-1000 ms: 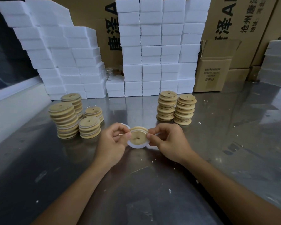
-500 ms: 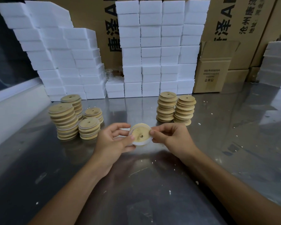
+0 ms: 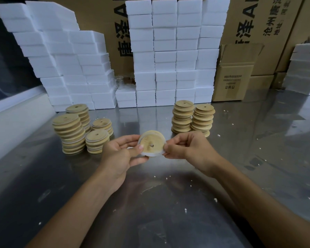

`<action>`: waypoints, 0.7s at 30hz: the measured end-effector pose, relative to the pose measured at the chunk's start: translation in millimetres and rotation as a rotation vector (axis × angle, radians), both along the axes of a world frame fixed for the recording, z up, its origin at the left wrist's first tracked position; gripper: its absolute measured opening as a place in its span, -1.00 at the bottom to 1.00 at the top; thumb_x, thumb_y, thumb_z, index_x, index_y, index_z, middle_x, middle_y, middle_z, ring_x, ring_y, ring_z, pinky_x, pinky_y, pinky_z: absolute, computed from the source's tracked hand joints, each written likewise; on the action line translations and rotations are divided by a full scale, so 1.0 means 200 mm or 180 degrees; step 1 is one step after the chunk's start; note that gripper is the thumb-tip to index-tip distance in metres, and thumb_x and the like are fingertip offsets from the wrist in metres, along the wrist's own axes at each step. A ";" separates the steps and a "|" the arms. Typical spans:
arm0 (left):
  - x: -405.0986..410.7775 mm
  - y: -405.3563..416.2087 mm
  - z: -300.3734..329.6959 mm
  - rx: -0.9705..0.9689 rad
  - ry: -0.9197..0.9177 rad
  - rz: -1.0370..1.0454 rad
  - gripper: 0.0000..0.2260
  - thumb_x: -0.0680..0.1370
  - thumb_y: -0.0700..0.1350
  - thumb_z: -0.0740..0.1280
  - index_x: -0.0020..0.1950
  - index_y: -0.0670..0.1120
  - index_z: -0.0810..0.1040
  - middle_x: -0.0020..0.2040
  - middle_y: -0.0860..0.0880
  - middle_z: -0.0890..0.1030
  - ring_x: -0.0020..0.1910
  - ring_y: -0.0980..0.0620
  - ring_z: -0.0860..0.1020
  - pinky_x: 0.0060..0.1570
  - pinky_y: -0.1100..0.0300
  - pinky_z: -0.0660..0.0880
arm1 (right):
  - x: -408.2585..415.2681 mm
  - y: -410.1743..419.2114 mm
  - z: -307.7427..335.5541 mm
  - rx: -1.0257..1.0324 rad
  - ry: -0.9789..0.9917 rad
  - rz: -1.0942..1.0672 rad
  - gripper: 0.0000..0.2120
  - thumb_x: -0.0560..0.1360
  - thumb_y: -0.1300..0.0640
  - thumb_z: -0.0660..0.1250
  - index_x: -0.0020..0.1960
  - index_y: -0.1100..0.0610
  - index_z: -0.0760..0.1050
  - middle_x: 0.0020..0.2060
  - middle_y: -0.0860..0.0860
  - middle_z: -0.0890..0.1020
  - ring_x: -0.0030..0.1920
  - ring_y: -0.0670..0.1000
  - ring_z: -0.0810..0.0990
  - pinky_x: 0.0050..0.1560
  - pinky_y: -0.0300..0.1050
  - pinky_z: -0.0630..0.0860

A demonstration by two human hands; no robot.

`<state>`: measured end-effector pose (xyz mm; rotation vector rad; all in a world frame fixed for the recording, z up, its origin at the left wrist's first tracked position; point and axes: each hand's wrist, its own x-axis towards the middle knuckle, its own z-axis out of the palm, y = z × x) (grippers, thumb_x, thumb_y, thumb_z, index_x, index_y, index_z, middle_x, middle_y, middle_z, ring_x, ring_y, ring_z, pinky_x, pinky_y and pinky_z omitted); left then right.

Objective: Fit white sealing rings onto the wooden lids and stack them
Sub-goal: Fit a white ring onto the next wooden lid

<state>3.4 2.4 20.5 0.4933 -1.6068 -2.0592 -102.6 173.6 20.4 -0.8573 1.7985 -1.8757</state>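
Hands left (image 3: 121, 154) and right (image 3: 188, 145) each pinch ringed wooden lid (image 3: 152, 142) above table (image 3: 168, 203).

We read large black Chinese print on the big cardboard carton (image 3: 100, 24) at twelve o'clock: "唐泽", beside a letter "A". The carton (image 3: 268, 33) at one o'clock repeats "泽 A" with smaller print, "沧州" and "地址". The small open box (image 3: 233, 81) at two o'clock bears a printed label too blurred to read.
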 end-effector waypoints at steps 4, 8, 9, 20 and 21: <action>0.00 0.01 0.00 0.0068 -0.0064 -0.0025 -0.80 0.46 -0.44 0.37 0.03 -0.25 0.60 0.00 -0.24 0.66 -0.06 -0.14 0.68 -0.25 0.04 0.66 | 0.00 0.01 0.01 0.0112 0.0088 0.0034 -0.96 0.46 0.36 0.44 -0.16 0.28 0.65 -0.29 0.15 0.71 -0.25 0.00 0.69 -0.13 -0.17 0.65; 0.00 0.05 0.00 0.0158 0.0014 -0.0001 -0.82 0.47 -0.43 0.35 0.03 -0.26 0.55 0.05 -0.29 0.64 -0.05 -0.16 0.67 -0.24 0.03 0.66 | 0.02 -0.02 -0.01 0.0002 -0.0168 -0.0157 -0.94 0.53 0.30 0.38 -0.12 0.24 0.59 -0.29 0.09 0.71 -0.22 0.08 0.72 -0.17 -0.02 0.69; -0.01 0.06 0.00 0.0230 0.0062 -0.0009 -0.82 0.48 -0.44 0.33 0.03 -0.26 0.54 0.06 -0.30 0.62 -0.04 -0.17 0.67 -0.24 0.03 0.65 | 0.03 -0.04 -0.01 -0.0085 -0.0270 -0.0234 -0.94 0.55 0.29 0.36 -0.11 0.23 0.57 -0.28 0.10 0.71 -0.21 0.11 0.73 -0.19 0.00 0.69; -0.02 0.08 -0.06 -0.1153 -0.0102 -0.0252 -0.80 0.45 -0.25 0.48 0.03 -0.05 0.63 -0.04 -0.09 0.70 -0.04 -0.06 0.68 -0.09 0.05 0.63 | 0.03 -0.07 -0.07 0.0292 0.1620 -0.0430 -0.95 0.51 0.13 0.35 -0.11 0.04 0.59 -0.28 -0.07 0.67 -0.28 -0.05 0.67 -0.21 -0.08 0.65; -0.02 0.07 -0.06 -0.1319 -0.0100 -0.0198 -0.81 0.44 -0.25 0.48 0.00 -0.03 0.65 -0.06 -0.07 0.70 -0.03 -0.06 0.67 -0.05 0.04 0.62 | 0.04 -0.08 -0.07 0.0375 0.1879 -0.0402 -0.95 0.50 0.10 0.35 -0.09 0.03 0.60 -0.26 -0.11 0.67 -0.27 -0.08 0.67 -0.21 -0.13 0.64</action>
